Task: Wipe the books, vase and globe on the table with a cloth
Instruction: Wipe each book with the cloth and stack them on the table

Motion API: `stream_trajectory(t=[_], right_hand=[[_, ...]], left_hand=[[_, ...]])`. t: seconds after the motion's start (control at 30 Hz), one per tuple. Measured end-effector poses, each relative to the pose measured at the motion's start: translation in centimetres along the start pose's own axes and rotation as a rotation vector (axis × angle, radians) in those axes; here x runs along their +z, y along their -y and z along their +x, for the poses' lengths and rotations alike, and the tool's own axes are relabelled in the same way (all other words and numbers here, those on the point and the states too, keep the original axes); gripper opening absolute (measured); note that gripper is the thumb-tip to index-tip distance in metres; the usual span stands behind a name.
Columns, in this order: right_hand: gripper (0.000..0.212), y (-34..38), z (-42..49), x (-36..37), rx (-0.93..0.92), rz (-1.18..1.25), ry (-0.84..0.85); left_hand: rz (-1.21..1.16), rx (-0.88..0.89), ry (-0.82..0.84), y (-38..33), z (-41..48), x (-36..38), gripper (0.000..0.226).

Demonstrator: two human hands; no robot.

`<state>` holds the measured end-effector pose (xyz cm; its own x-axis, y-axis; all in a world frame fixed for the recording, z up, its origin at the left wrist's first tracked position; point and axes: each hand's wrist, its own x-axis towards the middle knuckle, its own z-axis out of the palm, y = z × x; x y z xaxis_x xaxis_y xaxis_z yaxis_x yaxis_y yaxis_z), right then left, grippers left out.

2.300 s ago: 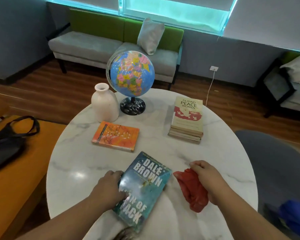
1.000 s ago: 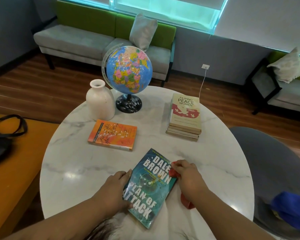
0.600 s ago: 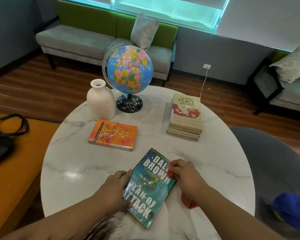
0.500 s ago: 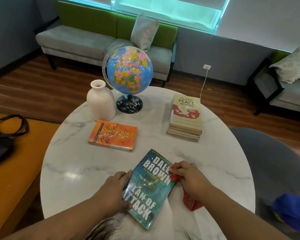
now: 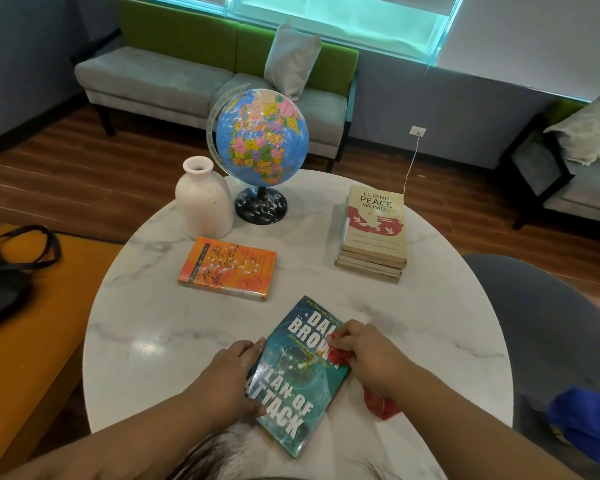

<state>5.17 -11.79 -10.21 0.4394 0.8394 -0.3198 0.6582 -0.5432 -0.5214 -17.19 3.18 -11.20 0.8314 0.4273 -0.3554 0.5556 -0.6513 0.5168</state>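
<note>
Task overall: an early stage, by the look of it. Wiping is under way on one book, and nothing shows whether any other item has been wiped.
Table (image 5: 153, 334): round white marble top carrying every item to be wiped.
Globe (image 5: 262, 136): upright on its black speckled base at the far side, blue with countries in many colours. No hand is near it, so it probably remains to be done.
Stack of books (image 5: 374, 230): far right, several volumes squared up under a cream and red cover, well apart from the hands.
Vase (image 5: 203, 202): plain white, bottle-shouldered, upright just left of the globe's base.
Teal paperback (image 5: 298, 379): near centre, lying flat and angled, with a glossy cover that catches the light. It is the one book being worked on.
Orange book (image 5: 227, 268): flat, left of centre, between the vase and the teal paperback.
Left hand (image 5: 229, 375): clasps the paperback's left edge between fingers and thumb, steadying it.
Right hand (image 5: 368, 355): fingers curled, pinching the cloth against the cover's right side.
Red cloth (image 5: 381, 405): bunched and mostly hidden under the right hand, with a loose end on the marble near the wrist.
</note>
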Motion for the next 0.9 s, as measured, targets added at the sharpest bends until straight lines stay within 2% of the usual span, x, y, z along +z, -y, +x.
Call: stream_trajectory(t=[0.17,0.27,0.37,0.43,0.47,0.63,0.77,0.9], right_hand=[[0.012,0.3,0.9,-0.7,0.231,0.321,-0.078],[0.025,0.6,0.3,0.1,0.208,0.300,0.016],[0.013,0.5,0.6,-0.5,0.259,0.454,0.016],[0.011,0.6,1.1,-0.7,0.296,0.484,-0.062],[0.014,0.6,1.1,-0.4,0.305,0.481,-0.091],[0.010,1.4,-0.1,-0.1,0.234,0.466,0.041],[0.008,0.8,0.3,-0.3,0.265,0.488,-0.094],[0.012,1.7,-1.3,0.5,0.129,0.314,0.109]], left_hand=[[-0.007,0.000,-0.003,0.0,-0.1,-0.1,0.111],[0.000,-0.002,-0.001,0.0,-0.1,0.0,0.112],[-0.007,-0.003,0.003,0.0,-0.1,0.0,0.112],[-0.012,-0.005,0.000,0.1,0.0,0.1,0.112],[-0.012,-0.006,0.000,0.1,0.0,0.1,0.112],[-0.010,-0.002,-0.001,0.1,0.0,0.0,0.112],[-0.014,-0.005,-0.002,0.1,0.0,0.1,0.112],[-0.013,-0.005,0.002,0.2,0.0,0.1,0.112]])
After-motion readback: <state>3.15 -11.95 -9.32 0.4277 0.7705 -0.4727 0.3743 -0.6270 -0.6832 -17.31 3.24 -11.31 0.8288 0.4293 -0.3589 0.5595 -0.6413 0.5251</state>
